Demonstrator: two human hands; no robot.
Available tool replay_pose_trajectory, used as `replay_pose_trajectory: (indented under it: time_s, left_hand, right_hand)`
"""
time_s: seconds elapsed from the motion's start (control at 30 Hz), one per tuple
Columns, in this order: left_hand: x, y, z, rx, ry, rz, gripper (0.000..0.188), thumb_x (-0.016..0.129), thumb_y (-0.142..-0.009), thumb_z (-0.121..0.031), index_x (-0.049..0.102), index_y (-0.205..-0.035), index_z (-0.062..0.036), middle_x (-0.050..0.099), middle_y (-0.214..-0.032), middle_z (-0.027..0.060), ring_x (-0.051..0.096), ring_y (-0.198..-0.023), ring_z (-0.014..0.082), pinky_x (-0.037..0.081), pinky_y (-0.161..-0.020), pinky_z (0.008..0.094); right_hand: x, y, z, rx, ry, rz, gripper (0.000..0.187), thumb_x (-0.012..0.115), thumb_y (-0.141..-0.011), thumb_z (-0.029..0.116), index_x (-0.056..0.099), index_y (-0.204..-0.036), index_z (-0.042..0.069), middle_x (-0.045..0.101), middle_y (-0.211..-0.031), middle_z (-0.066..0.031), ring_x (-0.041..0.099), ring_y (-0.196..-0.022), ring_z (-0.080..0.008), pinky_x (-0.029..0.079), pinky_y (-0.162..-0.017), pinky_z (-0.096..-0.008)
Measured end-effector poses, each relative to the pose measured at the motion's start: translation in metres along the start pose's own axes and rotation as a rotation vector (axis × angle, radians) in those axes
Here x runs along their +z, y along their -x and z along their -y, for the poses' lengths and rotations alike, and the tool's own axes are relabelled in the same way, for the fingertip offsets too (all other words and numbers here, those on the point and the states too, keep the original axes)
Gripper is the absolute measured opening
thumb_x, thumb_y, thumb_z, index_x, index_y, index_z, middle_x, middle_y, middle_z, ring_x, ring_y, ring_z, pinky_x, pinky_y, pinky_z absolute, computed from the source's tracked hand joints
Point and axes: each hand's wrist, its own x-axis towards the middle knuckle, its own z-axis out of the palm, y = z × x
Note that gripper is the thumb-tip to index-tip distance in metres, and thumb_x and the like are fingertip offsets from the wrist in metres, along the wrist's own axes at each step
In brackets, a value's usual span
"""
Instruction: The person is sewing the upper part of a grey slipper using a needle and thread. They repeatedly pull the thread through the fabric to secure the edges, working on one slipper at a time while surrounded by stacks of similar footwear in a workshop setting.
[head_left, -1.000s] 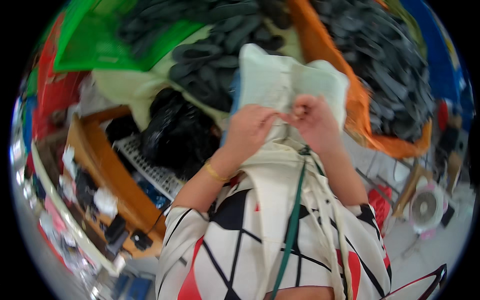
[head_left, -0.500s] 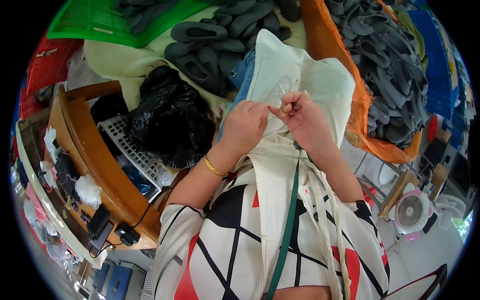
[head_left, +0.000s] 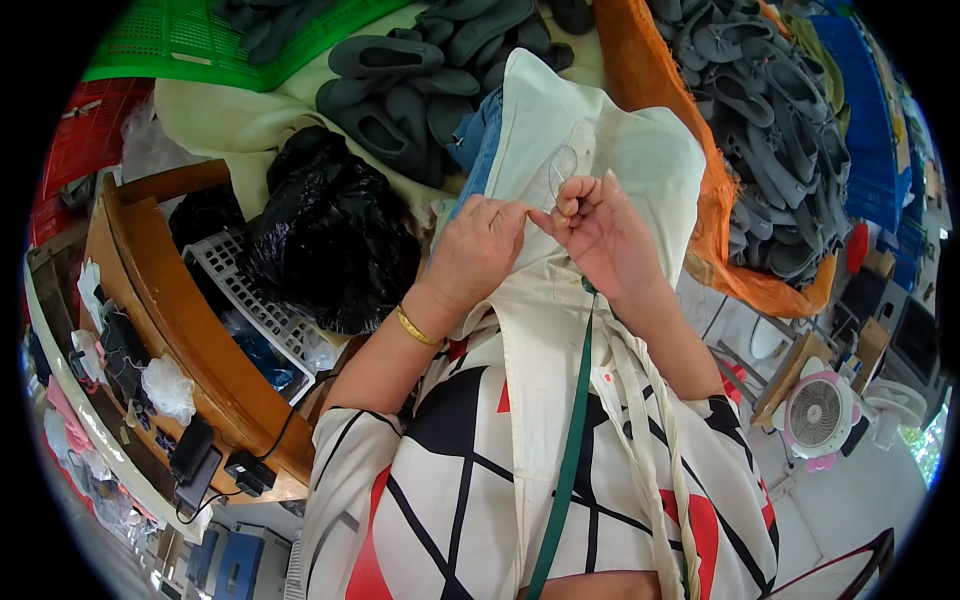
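Over my lap both hands meet at the fingertips. My left hand (head_left: 478, 240), with a gold bangle (head_left: 414, 326) at the wrist, is closed in a pinch; whatever lies between its fingers is too small to make out. My right hand (head_left: 605, 230) is also pinched, thumb and forefinger raised. A thin looped strand (head_left: 563, 165), like thread or fine line, rises from its fingers. Beneath the hands a cream apron (head_left: 640, 150) spreads over my knees, with blue denim (head_left: 478, 130) at its left edge. A green strap (head_left: 570, 450) hangs down my front.
Dark grey shoes (head_left: 390, 110) lie piled ahead, beside a green crate (head_left: 180, 45). An orange sack (head_left: 690, 150) at right holds many more. Left are a black plastic bag (head_left: 330, 240), a white basket (head_left: 240, 290) and a wooden drawer unit (head_left: 190, 330). A fan (head_left: 820, 412) stands right.
The view has shifted slightly, so surroundings sit a little further left and up. Both hands stay pinched together at the fingertips; the looped strand has changed shape a little.
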Motion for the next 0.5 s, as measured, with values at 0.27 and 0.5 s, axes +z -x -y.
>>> replay_pose_trajectory:
  time_s: [0.27, 0.5]
  left_hand:
    - [-0.003, 0.003, 0.006, 0.096, -0.017, 0.034, 0.031, 0.069, -0.079, 0.003, 0.06, -0.108, -0.0023, 0.063, -0.091, 0.0103, 0.062, -0.08, 0.0295, 0.052, -0.07, 0.0363]
    - [-0.009, 0.004, 0.014, 0.214, -0.023, 0.07, 0.031, 0.07, -0.075, -0.001, 0.061, -0.104, -0.0037, 0.06, -0.091, 0.0051, 0.062, -0.085, 0.0236, 0.054, -0.067, 0.0302]
  right_hand:
    - [0.0, 0.004, 0.004, 0.038, -0.072, -0.015, 0.042, 0.04, -0.108, 0.039, 0.059, -0.107, 0.001, 0.054, -0.09, -0.0041, 0.056, -0.085, -0.0153, 0.046, -0.107, -0.0466]
    - [-0.005, 0.004, 0.008, 0.158, -0.122, -0.085, 0.042, 0.042, -0.107, 0.04, 0.061, -0.106, 0.002, 0.056, -0.091, -0.0053, 0.058, -0.085, -0.017, 0.05, -0.101, -0.0523]
